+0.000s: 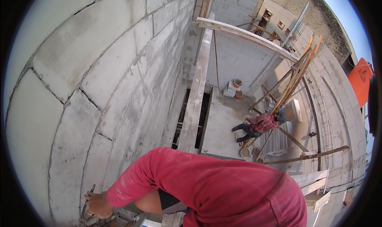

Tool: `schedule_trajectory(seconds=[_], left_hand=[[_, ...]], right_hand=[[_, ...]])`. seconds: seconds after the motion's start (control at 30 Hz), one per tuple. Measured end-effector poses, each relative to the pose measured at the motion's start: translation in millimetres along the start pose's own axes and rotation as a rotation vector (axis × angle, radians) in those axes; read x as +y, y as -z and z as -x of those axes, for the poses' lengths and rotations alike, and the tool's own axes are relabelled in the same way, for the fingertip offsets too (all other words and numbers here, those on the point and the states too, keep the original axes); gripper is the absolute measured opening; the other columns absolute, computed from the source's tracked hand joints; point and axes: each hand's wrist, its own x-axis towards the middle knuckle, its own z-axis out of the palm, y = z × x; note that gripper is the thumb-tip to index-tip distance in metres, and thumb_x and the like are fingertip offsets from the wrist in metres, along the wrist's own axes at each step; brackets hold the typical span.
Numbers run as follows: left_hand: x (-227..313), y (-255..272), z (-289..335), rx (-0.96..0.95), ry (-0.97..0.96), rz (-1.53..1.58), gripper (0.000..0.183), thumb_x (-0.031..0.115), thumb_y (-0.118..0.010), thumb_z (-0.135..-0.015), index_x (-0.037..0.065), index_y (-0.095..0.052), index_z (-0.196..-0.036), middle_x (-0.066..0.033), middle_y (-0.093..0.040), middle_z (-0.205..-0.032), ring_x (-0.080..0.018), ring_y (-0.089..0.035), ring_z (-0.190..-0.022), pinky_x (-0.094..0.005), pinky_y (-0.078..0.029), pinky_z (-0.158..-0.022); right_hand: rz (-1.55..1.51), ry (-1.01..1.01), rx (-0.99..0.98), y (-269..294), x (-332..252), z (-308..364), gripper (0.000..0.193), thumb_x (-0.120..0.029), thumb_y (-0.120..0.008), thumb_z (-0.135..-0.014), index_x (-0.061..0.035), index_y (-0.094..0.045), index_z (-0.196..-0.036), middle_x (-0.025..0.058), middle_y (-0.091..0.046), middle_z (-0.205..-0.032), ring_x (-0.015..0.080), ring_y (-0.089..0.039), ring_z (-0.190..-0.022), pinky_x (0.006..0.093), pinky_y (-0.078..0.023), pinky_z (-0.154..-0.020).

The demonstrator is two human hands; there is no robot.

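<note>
My right arm, in a red sleeve, bends across the lower part of the head view toward the block wall at left. My right hand (98,206) is closed around a slim, dark-tipped tool (92,188), held close to the wall face. The fingers hide part of the tool, so its exact kind does not show. Large pale grey blocks with dark, narrow joints make up the wall (63,135). My left hand is not in view. A bare knee (149,202) shows beneath the sleeve.
A long wooden beam (195,99) spans an opening in front of me. Far below, a person in a plaid shirt (263,122) stands on the concrete floor (223,127) near buckets (244,152). Timber poles (298,73) lean at right. An orange tank (360,81) stands beyond.
</note>
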Motion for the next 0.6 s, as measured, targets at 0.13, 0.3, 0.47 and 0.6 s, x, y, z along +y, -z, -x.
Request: schedule_trajectory(seconds=[0.13, 0.3, 0.47, 0.6], left_hand=[[19, 18, 8, -0.025, 0.163, 0.211, 0.058, 0.039, -0.036, -0.114, -0.009, -0.047, -0.145, -0.0261, -0.058, -0.138, -0.0357, -0.063, -0.118, -0.0398, -0.055, -0.095], [55, 37, 34, -0.035, 0.138, 0.282, 0.04, 0.033, -0.042, -0.115, 0.001, -0.057, -0.133, -0.0087, -0.066, -0.122, -0.0173, -0.063, -0.095, -0.0304, -0.054, -0.077], [92, 36, 37, 0.018, 0.232, 0.317, 0.036, 0.027, -0.04, -0.114, 0.003, -0.059, -0.133, -0.0089, -0.068, -0.113, -0.0143, -0.062, -0.086, -0.0286, -0.053, -0.072], [102, 36, 36, 0.031, 0.306, 0.345, 0.036, 0.028, -0.042, -0.114, 0.001, -0.059, -0.133, -0.0079, -0.07, -0.115, -0.0127, -0.063, -0.088, -0.0286, -0.055, -0.074]], right_hand=[[0.074, 0.105, 0.064, 10, 8, 12, 0.028, -0.026, -0.067, -0.082, -0.0113, -0.07, -0.105, 0.0191, -0.067, -0.104, 0.0475, -0.054, -0.116, 0.0695, -0.038, -0.104], [0.237, 0.247, 0.191, -1, 35, 22, 0.034, -0.02, -0.068, -0.084, -0.008, -0.069, -0.116, 0.0158, -0.061, -0.119, 0.0412, -0.048, -0.124, 0.0591, -0.037, -0.108], [0.225, 0.245, 0.141, -26, 50, 17, 0.034, -0.016, -0.071, -0.085, -0.005, -0.071, -0.116, 0.019, -0.058, -0.138, 0.0439, -0.042, -0.136, 0.0603, -0.033, -0.116], [0.207, 0.221, 0.175, -47, 46, 7, 0.034, -0.016, -0.072, -0.084, -0.0059, -0.07, -0.117, 0.0193, -0.057, -0.139, 0.0437, -0.04, -0.139, 0.0613, -0.032, -0.117]])
